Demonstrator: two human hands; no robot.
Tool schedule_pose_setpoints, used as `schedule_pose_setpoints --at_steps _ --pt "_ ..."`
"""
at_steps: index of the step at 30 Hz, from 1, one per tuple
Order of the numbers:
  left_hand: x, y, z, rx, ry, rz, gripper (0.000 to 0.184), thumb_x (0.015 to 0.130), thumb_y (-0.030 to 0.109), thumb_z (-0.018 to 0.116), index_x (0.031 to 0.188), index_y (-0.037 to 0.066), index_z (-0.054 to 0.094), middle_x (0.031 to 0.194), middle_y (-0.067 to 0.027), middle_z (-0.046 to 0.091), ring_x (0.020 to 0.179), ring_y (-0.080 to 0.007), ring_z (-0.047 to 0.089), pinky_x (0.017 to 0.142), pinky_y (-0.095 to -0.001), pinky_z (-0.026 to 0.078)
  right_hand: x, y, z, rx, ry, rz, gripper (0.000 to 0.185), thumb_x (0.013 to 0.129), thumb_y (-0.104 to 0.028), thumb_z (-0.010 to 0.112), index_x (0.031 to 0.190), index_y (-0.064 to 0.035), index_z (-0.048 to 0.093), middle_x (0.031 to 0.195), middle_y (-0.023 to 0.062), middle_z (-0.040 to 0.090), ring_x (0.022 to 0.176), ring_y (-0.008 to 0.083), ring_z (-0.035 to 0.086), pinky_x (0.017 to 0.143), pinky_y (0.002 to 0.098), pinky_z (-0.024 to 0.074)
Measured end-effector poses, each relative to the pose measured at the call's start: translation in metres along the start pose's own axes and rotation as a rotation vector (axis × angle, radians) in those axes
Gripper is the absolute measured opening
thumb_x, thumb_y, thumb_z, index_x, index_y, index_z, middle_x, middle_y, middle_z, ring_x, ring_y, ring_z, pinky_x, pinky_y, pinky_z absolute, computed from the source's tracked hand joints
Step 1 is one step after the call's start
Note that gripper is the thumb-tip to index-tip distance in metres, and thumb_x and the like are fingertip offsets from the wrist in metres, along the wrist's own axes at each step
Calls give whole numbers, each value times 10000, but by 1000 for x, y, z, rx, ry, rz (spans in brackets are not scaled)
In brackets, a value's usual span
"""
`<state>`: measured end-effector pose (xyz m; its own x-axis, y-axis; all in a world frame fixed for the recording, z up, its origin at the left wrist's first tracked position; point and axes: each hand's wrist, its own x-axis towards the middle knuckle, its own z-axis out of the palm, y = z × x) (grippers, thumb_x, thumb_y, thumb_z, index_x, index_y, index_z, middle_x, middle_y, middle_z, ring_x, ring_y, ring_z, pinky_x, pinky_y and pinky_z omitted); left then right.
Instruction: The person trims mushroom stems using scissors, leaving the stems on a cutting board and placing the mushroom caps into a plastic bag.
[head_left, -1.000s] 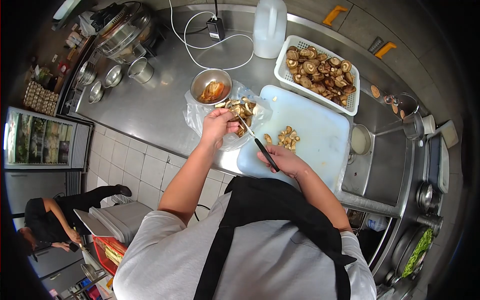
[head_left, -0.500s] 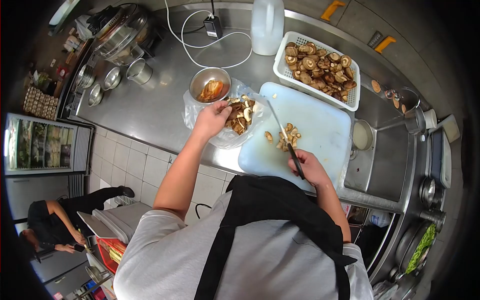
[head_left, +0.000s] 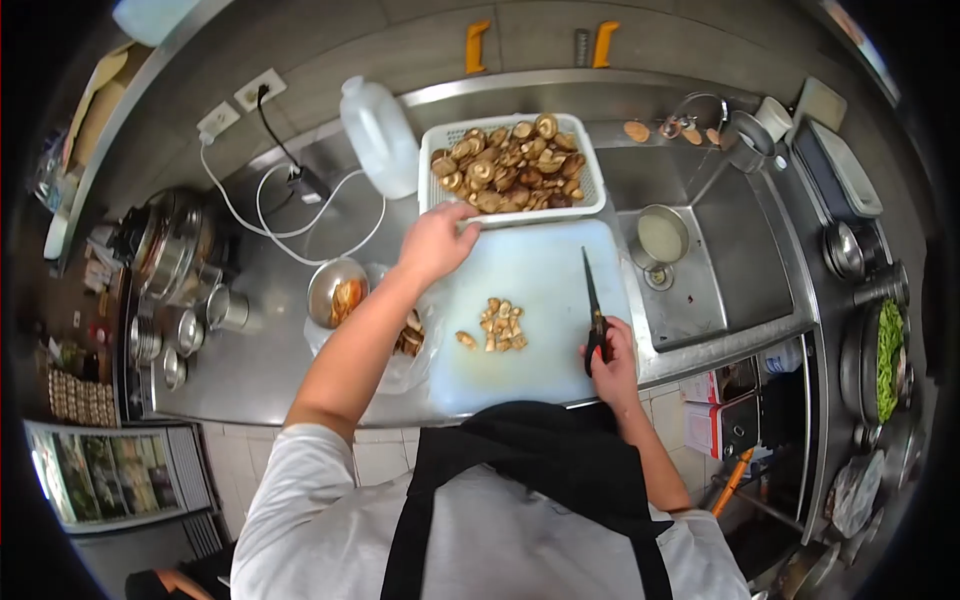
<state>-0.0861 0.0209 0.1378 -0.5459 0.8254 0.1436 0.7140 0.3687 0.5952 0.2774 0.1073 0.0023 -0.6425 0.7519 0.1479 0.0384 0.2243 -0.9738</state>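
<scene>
My left hand had left the plastic bag for the mushrooms in the white basket, its grip unclear; my right hand, shifted to the cutting board's right side, clasped the black-handled blade.

Left hand away from plastic bag, now at near left corner of white basket. Right hand, with black-handled cutting tool, now right of mushroom pieces. Co-worker mostly out of view.

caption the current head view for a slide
Left hand at mushroom basket, right hand with black-handled cutting tool over the cutting board.
</scene>
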Motion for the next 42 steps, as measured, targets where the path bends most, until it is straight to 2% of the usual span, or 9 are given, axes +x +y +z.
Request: schedule_pose_setpoints --at_steps 3,9,14,16,19,22,29,33,42 --pt "70 9 21 241 18 142 374 951 305 686 1234 63 726 1144 -200 755 1033 -364 740 918 -467 588 -1 -3 0 -11 24 -8 240 869 145 566 1083 36 578 1413 115 430 1052 200 630 909 337 595" --pt "167 -27 63 433 -191 -275 518 934 350 669 1355 49 648 1284 -240 709 1160 -377 704 1021 -490 563 -3 -4 -2 -104 55 -59 178 872 51 717 1020 13 627 1329 157 525 1094 269 636 920 365 605" --pt "135 -27 66 345 50 -204 645 873 376 773 1360 15 552 1278 -192 702 1202 -397 665 1061 -485 538 -4 -10 -2 -139 72 -18 203 876 -16 775 1038 -6 654 1303 161 559 1089 291 646 912 372 564" --pt "116 -25 64 196 142 -146 497 891 214 784 1288 50 534 1111 -195 733 1019 -385 735 880 -481 602 -6 -15 -3 -147 56 16 193 883 -12 765 1044 -1 660 1307 160 556 1084 286 650 907 371 566" --pt "75 -4 48 -1115 22 -448 488 938 -42 709 1354 82 485 1059 -125 709 826 -205 751 625 -298 610 -8 -26 -4 -72 32 86 178 895 -8 751 1054 10 673 1307 157 553 1074 277 658 896 363 569" --pt "0 18 31 -1377 -38 -565 490 929 -32 722 1357 58 502 1075 -109 719 851 -211 753 675 -305 625 -13 -44 -11 -48 -72 192 154 915 -14 729 1059 21 686 1291 153 556 1112 273 649 928 357 554" --pt "-100 17 54 -1786 -59 -609 359 1037 152 597 1372 32 545 1223 -148 706 1059 -294 738 921 -414 626 -20 -75 -11 -456 -170 2 336 836 -87 846 1035 29 600 1231 177 548 1081 343 593 917 391 521" --pt "-119 21 55 -1853 -48 -611 348 1064 177 567 1370 13 537 1257 -160 695 1058 -301 739 939 -429 628 -18 -115 -17 -736 -247 -91 540 741 -273 908 1033 48 588 1225 211 556 1110 408 557 954 450 495" --pt "-126 31 50 -1647 -53 -475 525 1109 206 518 1582 1 416 1294 -135 684 998 -241 727 934 -379 615 -4 -134 -26 -866 -284 -225 511 734 -302 889 1032 15 620 1187 170 585 1105 384 553 937 450 514"
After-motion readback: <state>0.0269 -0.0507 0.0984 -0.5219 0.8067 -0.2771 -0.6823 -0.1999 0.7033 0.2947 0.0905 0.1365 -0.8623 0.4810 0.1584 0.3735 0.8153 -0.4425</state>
